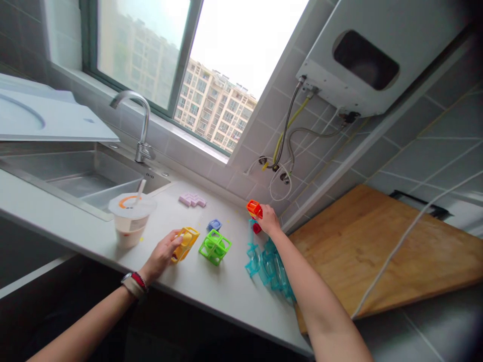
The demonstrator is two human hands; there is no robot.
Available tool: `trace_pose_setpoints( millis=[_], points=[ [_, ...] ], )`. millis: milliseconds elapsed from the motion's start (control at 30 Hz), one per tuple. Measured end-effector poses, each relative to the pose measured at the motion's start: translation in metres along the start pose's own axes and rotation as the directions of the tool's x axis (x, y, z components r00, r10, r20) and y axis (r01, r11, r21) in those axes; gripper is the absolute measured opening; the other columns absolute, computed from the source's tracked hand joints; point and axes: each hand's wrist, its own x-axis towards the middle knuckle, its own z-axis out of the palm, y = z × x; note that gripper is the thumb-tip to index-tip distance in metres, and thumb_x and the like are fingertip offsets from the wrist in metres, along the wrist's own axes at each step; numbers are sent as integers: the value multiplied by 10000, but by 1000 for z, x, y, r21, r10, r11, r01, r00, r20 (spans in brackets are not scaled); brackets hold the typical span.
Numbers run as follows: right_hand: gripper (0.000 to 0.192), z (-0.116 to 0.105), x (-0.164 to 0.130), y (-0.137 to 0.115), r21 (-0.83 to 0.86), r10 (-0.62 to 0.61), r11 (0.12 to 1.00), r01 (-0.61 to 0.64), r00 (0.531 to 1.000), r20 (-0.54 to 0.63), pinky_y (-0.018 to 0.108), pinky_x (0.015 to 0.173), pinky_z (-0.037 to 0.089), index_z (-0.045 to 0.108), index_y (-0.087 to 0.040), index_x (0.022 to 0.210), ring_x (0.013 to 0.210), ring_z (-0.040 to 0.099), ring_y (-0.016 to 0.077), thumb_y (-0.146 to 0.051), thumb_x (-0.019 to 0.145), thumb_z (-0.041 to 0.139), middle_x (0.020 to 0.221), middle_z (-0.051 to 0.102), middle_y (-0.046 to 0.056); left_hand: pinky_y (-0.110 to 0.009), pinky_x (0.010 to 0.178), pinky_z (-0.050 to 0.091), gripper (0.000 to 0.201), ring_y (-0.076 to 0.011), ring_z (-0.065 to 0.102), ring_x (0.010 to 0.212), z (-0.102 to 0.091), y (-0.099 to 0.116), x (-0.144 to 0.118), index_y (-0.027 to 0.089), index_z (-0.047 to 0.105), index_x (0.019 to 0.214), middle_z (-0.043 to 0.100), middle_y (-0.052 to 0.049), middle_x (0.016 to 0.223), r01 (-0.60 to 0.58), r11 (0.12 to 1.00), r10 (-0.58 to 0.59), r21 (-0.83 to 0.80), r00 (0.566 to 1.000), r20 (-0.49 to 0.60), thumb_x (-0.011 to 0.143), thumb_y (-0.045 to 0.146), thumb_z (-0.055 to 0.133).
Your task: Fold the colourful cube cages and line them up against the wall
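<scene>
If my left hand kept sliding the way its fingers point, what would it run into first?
Probably the green cage cube: the left hand holds the yellow cage cube and points right toward it. Depth is uncertain.

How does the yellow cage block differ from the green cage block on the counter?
The yellow cage block is tipped at an angle under the left hand, while the green cage block sits free on the counter, untouched. Yellow lies nearer the cup; green nearer the teal pieces. Both are open-frame cubes with something inside.
</scene>
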Motion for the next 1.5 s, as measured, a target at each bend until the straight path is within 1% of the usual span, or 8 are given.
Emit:
trace_pose_setpoints(
  millis=[233,533,633,700,833,967,1200,1500],
  points=[
    [411,-9,-3,8,67,90,994,-85,992,-85,413,997,470,638,-192,1148,1085,607,290,-301,766,741,1155,652,123,-324,690,505,598,-258,661,823,1,4,-2,161,582,1250,704,-93,1027,-2,999,2,32,1000,10,856,609,626],
    [493,-34,-14,18,371,286,905,-207,942,-174,409,882,564,664,-142,1043,944,708,275,-493,710,759,1044,754,134,-315,719,515,603,-237,669,836,3,8,-3,149,550,1279,688,-95,1051,-7,1000,7,25,1000,-5,889,606,602],
    [582,-45,-40,3,509,323,837,-201,932,-163,385,856,586,644,-141,1115,944,725,266,-508,689,797,1073,757,128,-301,725,524,655,-213,671,843,4,13,-5,169,500,1328,674,-91,1104,-27,1000,28,13,996,-79,869,616,634],
    [610,-55,-61,-11,663,349,723,-193,931,-109,396,871,590,639,-148,1137,966,729,276,-469,659,843,1088,757,127,-298,732,532,689,-206,673,852,6,16,-8,189,471,1345,665,-88,1142,-53,998,55,25,992,-112,845,620,669],
    [573,-79,-104,-37,830,250,498,-251,958,140,418,953,573,676,-173,1142,1061,718,288,-401,660,884,1162,749,107,-325,822,549,696,-256,668,989,14,32,-21,180,499,1313,658,-104,1187,-103,987,118,126,985,-122,804,591,736],
    [562,-93,-134,-54,900,47,329,-285,957,286,428,994,559,682,-186,1190,1125,701,292,-369,700,885,1215,739,87,-350,838,573,634,-306,648,1098,44,65,-33,195,524,1310,647,-113,1253,-150,964,162,220,986,-38,843,586,699],
    [616,-86,-149,-66,908,-68,313,-279,947,315,414,918,594,698,-194,1202,1100,705,303,-350,648,916,1158,753,65,-315,691,593,610,-248,709,874,111,102,-19,182,528,1301,695,-113,1149,-71,942,-4,327,975,223,862,570,697],
    [595,-85,-153,-67,944,-95,199,-263,953,286,355,837,616,719,-206,1143,959,736,256,-354,611,940,1020,775,35,-287,632,571,512,-212,708,788,135,93,-11,217,502,1185,714,-78,1078,-46,911,-84,411,952,293,856,550,711]
  ],
)
